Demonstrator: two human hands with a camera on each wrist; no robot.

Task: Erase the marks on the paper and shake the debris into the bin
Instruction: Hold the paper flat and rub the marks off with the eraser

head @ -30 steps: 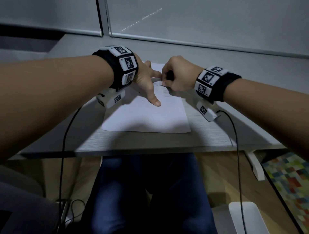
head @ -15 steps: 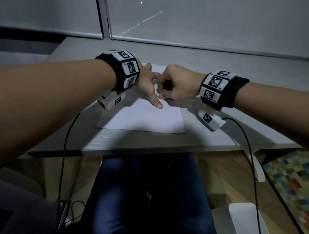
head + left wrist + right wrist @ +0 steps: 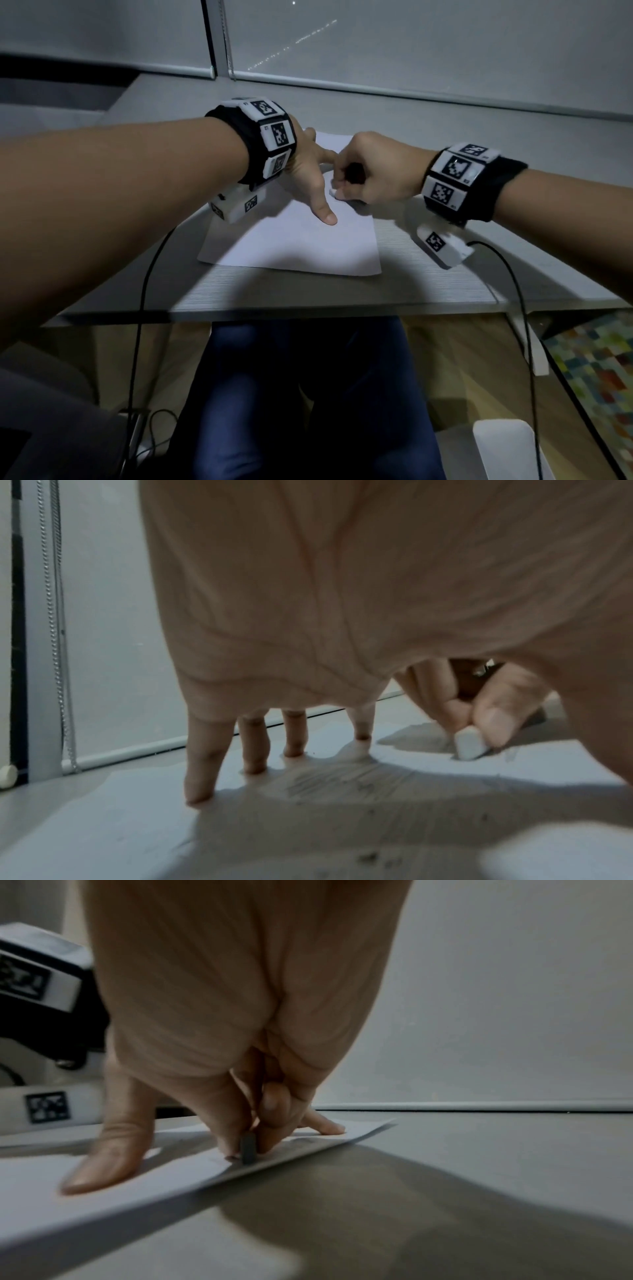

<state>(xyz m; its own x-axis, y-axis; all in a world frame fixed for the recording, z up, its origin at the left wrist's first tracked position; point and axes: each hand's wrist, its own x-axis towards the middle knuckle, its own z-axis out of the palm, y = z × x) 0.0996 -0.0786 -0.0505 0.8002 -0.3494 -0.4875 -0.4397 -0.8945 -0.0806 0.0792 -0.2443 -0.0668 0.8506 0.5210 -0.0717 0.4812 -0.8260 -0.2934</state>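
A white sheet of paper [image 3: 301, 243] lies on the grey desk [image 3: 342, 291]. My left hand [image 3: 308, 178] presses it flat with spread straight fingers [image 3: 200, 785] and thumb. Faint pencil marks [image 3: 342, 780] and dark crumbs show under the left palm in the left wrist view. My right hand [image 3: 370, 171] pinches a small white eraser [image 3: 470, 744] between thumb and fingers, its lower end on the paper [image 3: 192, 1175] near the right edge. The eraser [image 3: 247, 1148] looks dark and thin in the right wrist view.
A white bin [image 3: 503, 448] stands on the floor at lower right, beside my legs. Cables hang from both wrist cameras over the desk's front edge. A window blind with a bead chain [image 3: 55, 615] runs behind the desk. A colourful mat [image 3: 599, 377] lies at far right.
The right hand with the eraser has shifted along the paper, rubbing beside the left thumb. The left hand keeps pressing the sheet in place. The head view has tilted slightly.
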